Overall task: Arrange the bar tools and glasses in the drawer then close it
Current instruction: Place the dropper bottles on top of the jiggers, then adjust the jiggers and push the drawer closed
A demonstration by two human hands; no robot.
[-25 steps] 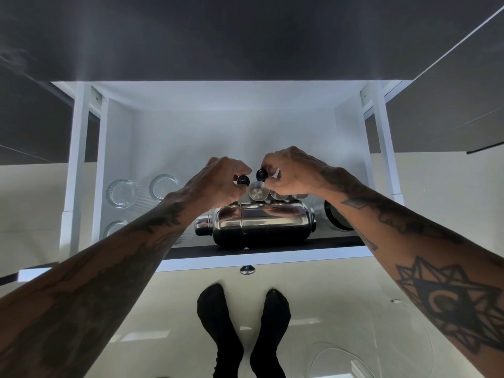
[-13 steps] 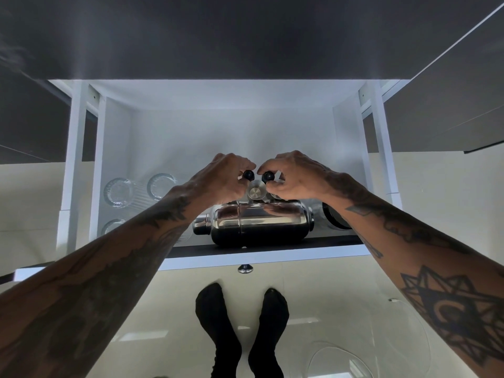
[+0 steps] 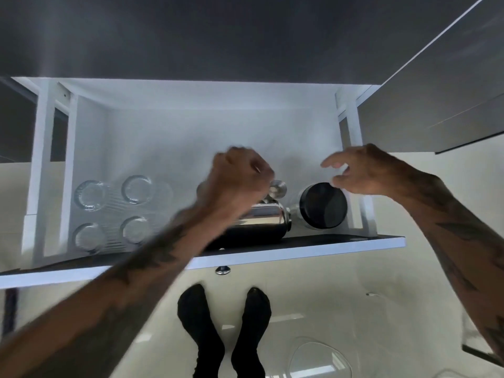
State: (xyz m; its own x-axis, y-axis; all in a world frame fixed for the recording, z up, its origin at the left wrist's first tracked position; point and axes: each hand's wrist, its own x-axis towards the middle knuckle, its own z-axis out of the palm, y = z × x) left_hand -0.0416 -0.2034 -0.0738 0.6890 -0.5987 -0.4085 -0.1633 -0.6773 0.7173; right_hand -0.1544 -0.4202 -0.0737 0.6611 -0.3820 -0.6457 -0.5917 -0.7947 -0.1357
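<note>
Inside the open white drawer [image 3: 90, 148], both hands are now pulling apart from the small tools they were pinching together a moment ago, so the polished steel cocktail shaker [image 3: 261, 219], lying on its side, and the black-lidded glass jar [image 3: 323, 205] are showing. Four clear ribbed glasses [image 3: 111, 211] are sitting at the left, so arranging is probably nearly finished (closing remains). My left hand [image 3: 240, 175] is curling into a blurred fist, contents impossible to tell, while the right hand [image 3: 362, 170] is hovering open-fingered, touching nothing, just over the jar.

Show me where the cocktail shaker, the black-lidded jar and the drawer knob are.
cocktail shaker [image 3: 268, 219]: head view, on its shiny steel body.
black-lidded jar [image 3: 323, 204]: head view, on the flat black lid.
drawer knob [image 3: 222, 270]: head view, on the small metal knob under the drawer front.
</note>
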